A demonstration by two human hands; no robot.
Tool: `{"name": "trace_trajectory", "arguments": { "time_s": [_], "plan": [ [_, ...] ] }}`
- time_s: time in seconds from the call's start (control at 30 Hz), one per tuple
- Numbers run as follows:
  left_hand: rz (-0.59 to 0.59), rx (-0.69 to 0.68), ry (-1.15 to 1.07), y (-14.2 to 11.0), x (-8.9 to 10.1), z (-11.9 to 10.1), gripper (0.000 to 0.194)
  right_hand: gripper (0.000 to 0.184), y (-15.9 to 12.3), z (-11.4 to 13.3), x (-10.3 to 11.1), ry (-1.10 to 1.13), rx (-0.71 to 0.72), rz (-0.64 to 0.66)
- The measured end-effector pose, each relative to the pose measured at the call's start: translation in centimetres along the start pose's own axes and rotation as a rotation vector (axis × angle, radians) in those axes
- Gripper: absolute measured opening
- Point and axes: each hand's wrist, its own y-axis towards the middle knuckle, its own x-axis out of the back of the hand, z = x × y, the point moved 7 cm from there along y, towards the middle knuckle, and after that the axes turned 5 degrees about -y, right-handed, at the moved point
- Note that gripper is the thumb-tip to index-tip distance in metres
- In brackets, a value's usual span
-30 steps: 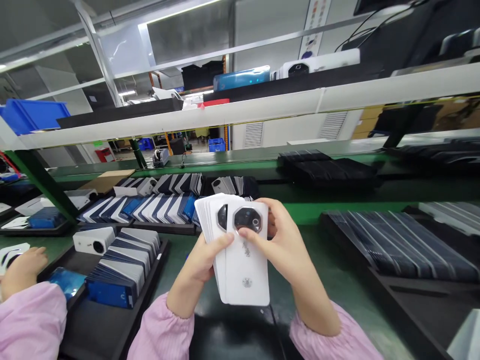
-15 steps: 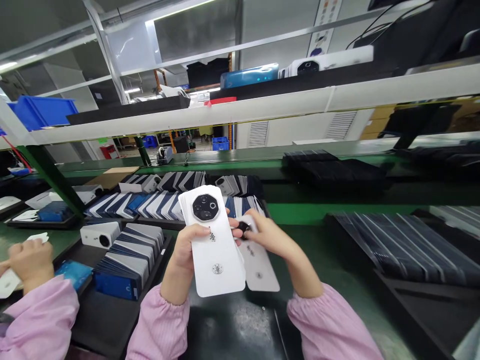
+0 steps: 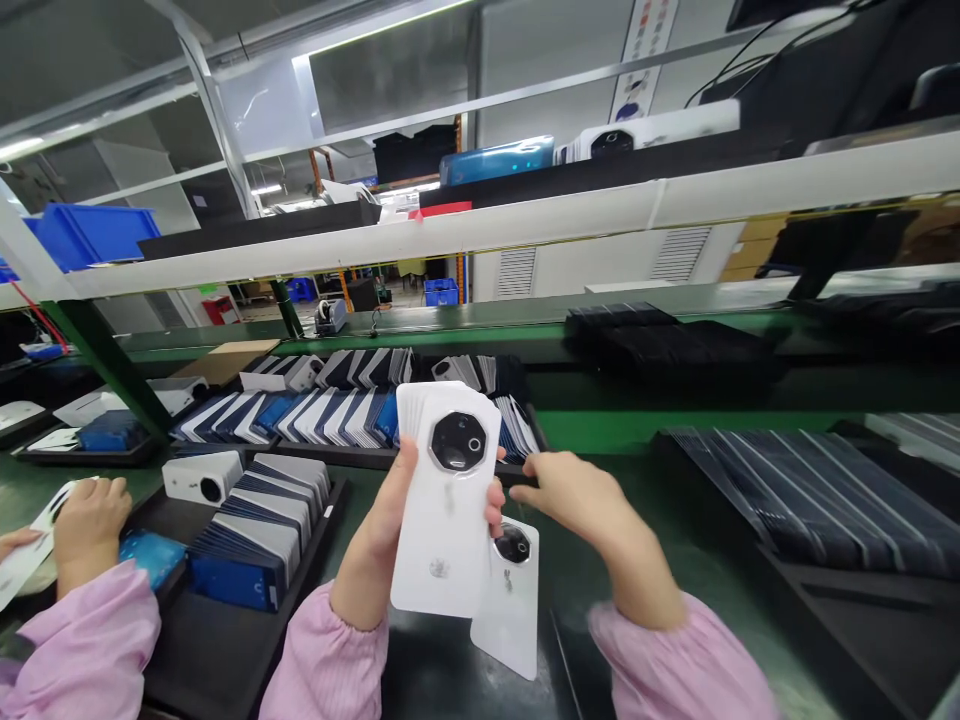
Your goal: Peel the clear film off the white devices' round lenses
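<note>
My left hand (image 3: 379, 545) is closed around a fanned stack of white phone back covers (image 3: 446, 510), held upright above the black mat; the front cover shows a black octagonal camera ring. My right hand (image 3: 577, 495) hovers just right of the stack with its fingers stretched left toward the stack's edge, holding nothing. A single white back cover (image 3: 511, 600) lies on the black mat (image 3: 450, 670) below the stack, under both hands.
A black tray (image 3: 225, 640) at my left holds a row of blue-backed covers and a white box (image 3: 199, 478). More rows fill trays behind (image 3: 330, 415) and at the right (image 3: 810, 500). A co-worker's hand (image 3: 90, 520) at far left holds a white cover. A green belt (image 3: 600, 425) runs across.
My right hand let go of the single white cover, which now lies lower on the mat, and rose toward the stack. My left hand shifted the stack slightly right.
</note>
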Motion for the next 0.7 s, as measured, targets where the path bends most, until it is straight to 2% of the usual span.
{"name": "trace_trajectory", "arguments": {
  "time_s": [0.03,0.07,0.1,0.13,0.2,0.3,0.37,0.43,0.57,0.7],
  "plan": [
    [-0.02,0.013,0.009,0.1,0.0,0.4,0.087,0.007,-0.5,0.8,2.1,0.011,-0.022,-0.022],
    [-0.046,0.024,0.017,0.2,0.0,0.8,0.086,0.004,-1.0,2.2,4.5,0.13,0.013,-0.104],
    [-0.078,0.038,0.023,0.2,0.1,1.3,0.083,0.003,-1.6,3.8,7.0,0.226,0.089,-0.243],
    [-0.108,0.052,0.032,0.2,0.3,1.8,0.079,0.005,-2.3,5.4,8.9,0.247,0.181,-0.352],
    [-0.139,0.061,0.072,0.1,0.7,2.5,0.073,0.014,-3.4,8.4,10.6,0.185,0.357,-0.469],
    [-0.157,0.047,0.207,-0.3,2.0,3.1,0.069,0.018,-3.6,9.7,9.6,0.045,0.396,-0.483],
    [-0.177,0.034,0.279,-0.6,3.1,3.2,0.067,0.017,-3.2,9.2,8.8,0.064,0.359,-0.445],
    [-0.143,-0.008,0.402,-0.6,3.2,2.7,0.064,0.016,-2.9,8.6,8.5,0.125,0.35,-0.399],
    [-0.024,-0.082,0.659,0.0,0.8,1.4,0.06,0.015,-2.8,8.3,9.4,0.221,0.343,-0.368],
    [0.035,-0.079,0.676,0.5,-1.1,1.0,0.069,0.018,-2.8,8.0,9.8,0.291,0.285,-0.368]
  ]
}}
